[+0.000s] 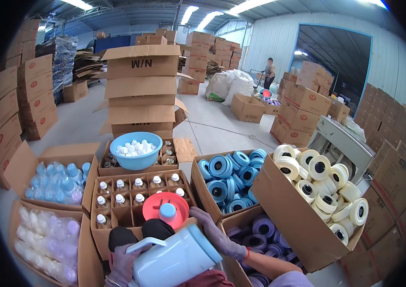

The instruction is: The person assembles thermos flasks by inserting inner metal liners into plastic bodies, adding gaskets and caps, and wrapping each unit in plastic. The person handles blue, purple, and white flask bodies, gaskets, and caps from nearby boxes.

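Note:
A light blue jug [172, 260] with a curved handle and a darker blue collar at its mouth lies tilted over my lap, its mouth toward the right. My left hand [122, 264], in a greyish-purple glove, is closed round the lower end of the handle. Beside the collar is my right hand [222, 239], gloved too, its fingers stretched out along the collar's edge. Just beyond the jug a red basin [183, 206] holds a light blue cap [168, 211] and small dark pieces. It rests on a divided carton [96, 189] of white-capped bottles.
A blue basin [150, 164] of white caps sits on another bottle carton. Cartons of blue rings [219, 166], purple rings [263, 226] and cream rings [319, 166] stand right. Bagged blue parts [59, 182] and bagged clear and purple parts [45, 239] fill left cartons. Far off, a person [269, 74] stands.

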The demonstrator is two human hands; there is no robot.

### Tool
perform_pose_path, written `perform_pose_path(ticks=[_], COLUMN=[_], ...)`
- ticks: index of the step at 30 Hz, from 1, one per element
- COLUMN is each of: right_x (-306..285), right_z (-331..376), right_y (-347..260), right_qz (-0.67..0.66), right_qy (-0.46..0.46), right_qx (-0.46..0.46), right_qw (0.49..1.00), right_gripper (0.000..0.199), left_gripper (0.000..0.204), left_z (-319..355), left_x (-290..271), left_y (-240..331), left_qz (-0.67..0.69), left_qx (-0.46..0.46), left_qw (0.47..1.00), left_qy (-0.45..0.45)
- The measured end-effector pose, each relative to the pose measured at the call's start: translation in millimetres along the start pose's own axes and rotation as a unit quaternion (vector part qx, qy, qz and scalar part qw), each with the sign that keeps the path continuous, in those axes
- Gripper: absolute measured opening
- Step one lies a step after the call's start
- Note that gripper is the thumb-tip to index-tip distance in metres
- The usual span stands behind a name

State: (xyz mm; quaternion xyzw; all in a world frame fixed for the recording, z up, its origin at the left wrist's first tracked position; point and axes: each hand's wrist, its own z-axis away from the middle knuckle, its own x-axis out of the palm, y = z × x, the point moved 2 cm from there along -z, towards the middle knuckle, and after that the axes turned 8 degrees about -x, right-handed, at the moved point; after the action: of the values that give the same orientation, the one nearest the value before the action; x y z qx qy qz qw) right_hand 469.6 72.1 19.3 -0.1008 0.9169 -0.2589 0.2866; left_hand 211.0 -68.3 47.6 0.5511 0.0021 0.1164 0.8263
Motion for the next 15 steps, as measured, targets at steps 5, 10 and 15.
perform_pose_path(ticks=[5,10,15], right_x=[15,20,13], right_z=[-2,-14,-21], right_y=[15,1,-11], right_qz=[-0.434,-0.211,-0.446], right_qy=[0.059,0.016,0.059], right_qx=[0.37,0.192,0.436], right_qw=[0.819,0.958,0.779], right_gripper=[0.062,0.055,0.057], left_gripper=[0.025,0.028,0.025], left_z=[12,14,16], left_x=[15,-3,12], left_y=[13,17,12], left_qz=[-0.359,-0.015,-0.241], left_qx=[0.466,0.071,0.347], left_qw=[0.804,0.997,0.902], left_qy=[0.086,-0.008,0.087])
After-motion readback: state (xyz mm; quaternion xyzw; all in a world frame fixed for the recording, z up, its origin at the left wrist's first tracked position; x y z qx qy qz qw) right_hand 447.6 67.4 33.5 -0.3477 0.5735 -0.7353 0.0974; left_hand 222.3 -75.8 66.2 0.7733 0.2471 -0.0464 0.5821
